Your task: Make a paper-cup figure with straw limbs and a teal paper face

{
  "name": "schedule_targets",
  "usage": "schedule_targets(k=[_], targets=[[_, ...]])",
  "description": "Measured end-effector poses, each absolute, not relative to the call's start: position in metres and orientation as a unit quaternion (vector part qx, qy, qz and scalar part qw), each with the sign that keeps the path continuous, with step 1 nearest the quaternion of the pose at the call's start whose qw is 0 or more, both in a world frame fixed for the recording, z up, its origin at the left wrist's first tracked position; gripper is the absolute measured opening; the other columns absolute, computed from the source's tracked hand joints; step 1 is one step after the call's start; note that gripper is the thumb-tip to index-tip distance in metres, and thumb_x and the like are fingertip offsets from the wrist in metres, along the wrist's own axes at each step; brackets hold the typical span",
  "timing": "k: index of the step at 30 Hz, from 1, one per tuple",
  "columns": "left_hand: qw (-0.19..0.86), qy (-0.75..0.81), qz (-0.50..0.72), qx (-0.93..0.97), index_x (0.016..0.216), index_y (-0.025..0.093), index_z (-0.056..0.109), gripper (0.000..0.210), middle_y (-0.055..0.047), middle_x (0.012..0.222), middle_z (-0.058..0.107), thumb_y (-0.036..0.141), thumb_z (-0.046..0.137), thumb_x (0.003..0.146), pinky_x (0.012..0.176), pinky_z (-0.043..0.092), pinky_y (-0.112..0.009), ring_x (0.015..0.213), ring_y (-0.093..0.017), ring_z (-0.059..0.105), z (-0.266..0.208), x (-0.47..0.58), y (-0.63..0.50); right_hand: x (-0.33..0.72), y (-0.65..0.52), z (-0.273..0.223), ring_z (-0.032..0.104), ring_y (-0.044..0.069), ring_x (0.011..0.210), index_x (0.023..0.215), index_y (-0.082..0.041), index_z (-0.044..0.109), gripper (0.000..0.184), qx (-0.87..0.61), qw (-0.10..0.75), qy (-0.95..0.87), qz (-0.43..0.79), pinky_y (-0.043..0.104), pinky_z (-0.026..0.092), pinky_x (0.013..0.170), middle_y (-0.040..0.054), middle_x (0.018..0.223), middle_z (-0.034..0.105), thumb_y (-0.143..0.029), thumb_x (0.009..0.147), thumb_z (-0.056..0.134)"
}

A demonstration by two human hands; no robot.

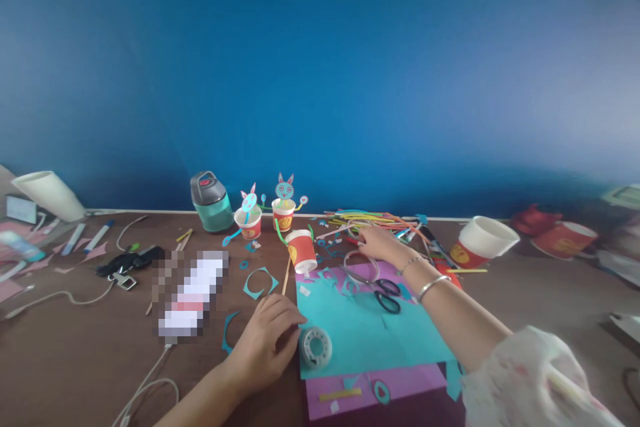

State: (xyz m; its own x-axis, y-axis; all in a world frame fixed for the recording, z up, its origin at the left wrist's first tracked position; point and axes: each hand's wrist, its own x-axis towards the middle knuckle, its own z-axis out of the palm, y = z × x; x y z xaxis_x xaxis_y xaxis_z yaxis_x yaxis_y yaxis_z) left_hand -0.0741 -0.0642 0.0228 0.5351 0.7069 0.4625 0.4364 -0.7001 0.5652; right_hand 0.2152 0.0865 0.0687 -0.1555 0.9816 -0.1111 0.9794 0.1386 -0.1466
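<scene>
My left hand (267,343) rests on the table with curled fingers, just left of a roll of tape (316,347). Whatever its fingers may hold is hidden. Stretched forward, my right hand (377,243) has its bent fingers at the front of a pile of coloured pipe cleaners (373,219); I cannot make out what is between them. A red paper cup (303,252) with green pipe-cleaner arms stands upside down between the hands. Behind it are two cups with blue animal faces, one cup (283,215) upright and the other cup (249,223) at its left. Black-handled scissors (388,297) lie near my right wrist.
Blue paper (365,333) overlies purple paper (395,383). Paper scraps (260,283) surround them. A blurred phone (195,293) with a cable, keys (124,279) and a bottle (211,203) are at left. Stacked cups (483,240) and another cup (565,240) lie right. A blue wall bounds the table.
</scene>
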Motion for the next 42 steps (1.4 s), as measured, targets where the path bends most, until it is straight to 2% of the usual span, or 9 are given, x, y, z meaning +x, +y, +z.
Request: schedule_targets(k=[4, 7, 16, 20, 24, 28, 35, 39, 42], targets=[[0.192, 0.338, 0.346, 0.854, 0.098, 0.019, 0.056, 0.018, -0.006, 0.09, 0.06, 0.01, 0.043, 0.088, 0.081, 0.04, -0.036, 0.089, -0.018, 0.052, 0.026, -0.075, -0.064, 0.212, 0.09, 0.063, 0.06, 0.023, 0.092, 0.114, -0.012, 0.055, 0.036, -0.663, 0.105, -0.735, 0.098, 0.031, 0.043, 0.076, 0.0144, 0.104, 0.065, -0.018, 0.086, 0.034], [0.176, 0.345, 0.317, 0.866, 0.1, 0.019, 0.057, 0.019, -0.006, 0.093, 0.061, 0.011, 0.043, 0.088, 0.081, 0.039, -0.037, 0.09, -0.019, 0.051, 0.029, -0.074, -0.069, 0.208, 0.092, 0.059, 0.06, 0.021, 0.083, 0.108, -0.01, 0.058, 0.041, -0.669, 0.143, -0.72, 0.117, 0.03, 0.043, 0.073, 0.0121, 0.09, 0.067, -0.021, 0.091, 0.022], [0.113, 0.348, 0.18, 0.913, 0.099, 0.02, 0.055, 0.013, -0.004, 0.094, 0.058, 0.02, 0.054, 0.086, 0.071, 0.04, -0.035, 0.085, -0.022, 0.048, 0.026, -0.052, -0.1, 0.191, 0.084, 0.045, 0.059, 0.017, 0.078, 0.09, -0.016, 0.061, 0.032, -0.639, 0.159, -0.739, 0.142, 0.025, 0.039, 0.067, 0.0085, 0.087, 0.068, -0.025, 0.092, 0.03], [0.136, 0.359, 0.169, 0.908, 0.107, 0.021, 0.054, 0.022, -0.003, 0.099, 0.058, 0.022, 0.057, 0.085, 0.074, 0.04, -0.035, 0.087, -0.021, 0.047, 0.018, -0.052, -0.099, 0.187, 0.08, 0.039, 0.061, 0.018, 0.08, 0.097, -0.019, 0.059, 0.03, -0.633, 0.136, -0.749, 0.14, 0.025, 0.038, 0.066, 0.007, 0.089, 0.068, -0.029, 0.093, 0.03], [0.138, 0.376, 0.189, 0.897, 0.092, 0.019, 0.056, 0.008, -0.003, 0.091, 0.057, 0.019, 0.055, 0.085, 0.072, 0.038, -0.035, 0.084, -0.021, 0.046, 0.011, -0.052, -0.096, 0.185, 0.075, 0.041, 0.063, 0.024, 0.083, 0.1, -0.018, 0.059, 0.034, -0.654, 0.1, -0.738, 0.132, 0.03, 0.039, 0.068, 0.0117, 0.092, 0.07, -0.034, 0.093, 0.03], [0.15, 0.372, 0.19, 0.896, 0.09, 0.019, 0.056, 0.005, -0.003, 0.09, 0.057, 0.019, 0.055, 0.085, 0.072, 0.037, -0.034, 0.084, -0.02, 0.046, 0.011, -0.051, -0.096, 0.184, 0.069, 0.046, 0.063, 0.03, 0.092, 0.122, -0.014, 0.049, 0.047, -0.685, 0.089, -0.713, 0.12, 0.035, 0.041, 0.074, 0.017, 0.098, 0.069, -0.045, 0.088, 0.04], [0.143, 0.375, 0.178, 0.898, 0.093, 0.02, 0.057, 0.009, -0.003, 0.091, 0.058, 0.021, 0.055, 0.084, 0.073, 0.043, -0.036, 0.085, -0.022, 0.05, 0.019, -0.053, -0.097, 0.194, 0.064, 0.051, 0.062, 0.025, 0.094, 0.139, -0.009, 0.03, 0.058, -0.68, 0.134, -0.708, 0.135, 0.032, 0.041, 0.081, 0.0159, 0.1, 0.068, -0.016, 0.082, 0.036], [0.068, 0.378, 0.181, 0.905, 0.107, 0.019, 0.057, 0.031, -0.007, 0.103, 0.061, 0.025, 0.064, 0.078, 0.072, 0.051, -0.037, 0.088, -0.024, 0.057, 0.022, -0.049, -0.105, 0.194, 0.055, 0.057, 0.06, 0.019, 0.076, 0.119, -0.018, 0.053, 0.046, -0.626, 0.313, -0.66, 0.272, 0.031, 0.046, 0.074, 0.0071, 0.087, 0.066, -0.016, 0.075, 0.037], [-0.037, 0.372, 0.131, 0.918, 0.122, 0.012, 0.054, 0.052, -0.017, 0.123, 0.057, 0.037, 0.065, 0.077, 0.052, 0.052, -0.032, 0.077, -0.025, 0.064, 0.015, -0.037, -0.118, 0.185, 0.042, 0.065, 0.06, 0.016, 0.066, 0.103, -0.018, 0.056, 0.035, -0.583, 0.431, -0.553, 0.411, 0.031, 0.05, 0.067, 0.0055, 0.083, 0.064, -0.024, 0.074, 0.037]])
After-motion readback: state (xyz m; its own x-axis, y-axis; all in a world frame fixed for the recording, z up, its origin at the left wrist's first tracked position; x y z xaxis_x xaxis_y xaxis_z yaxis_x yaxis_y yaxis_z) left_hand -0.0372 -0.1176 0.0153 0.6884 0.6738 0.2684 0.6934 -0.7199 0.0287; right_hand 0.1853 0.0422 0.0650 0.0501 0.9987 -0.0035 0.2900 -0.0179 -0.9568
